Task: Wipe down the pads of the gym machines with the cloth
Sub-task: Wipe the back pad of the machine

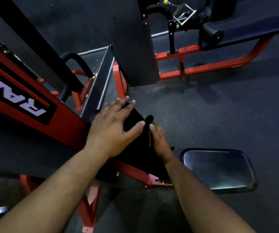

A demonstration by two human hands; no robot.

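Here both hands (pixel 132 132) rest on black pad (pixel 135 118); seat (pixel 219 169) right.

Count: two hands, left hand (pixel 111 130) and right hand (pixel 160 142); one green cloth (pixel 149 119) (mostly hidden); two black pads (pixel 135 118) (pixel 217 169) plainly visible.

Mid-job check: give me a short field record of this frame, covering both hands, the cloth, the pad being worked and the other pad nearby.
left hand: flat on the black pad, fingers spread
right hand: along the pad's right edge, presses the cloth
cloth: green, mostly hidden, peeks out past the right fingertips
black pad: on the red frame, between both hands
seat pad: lower right, untouched, shiny
floor: dark rubber
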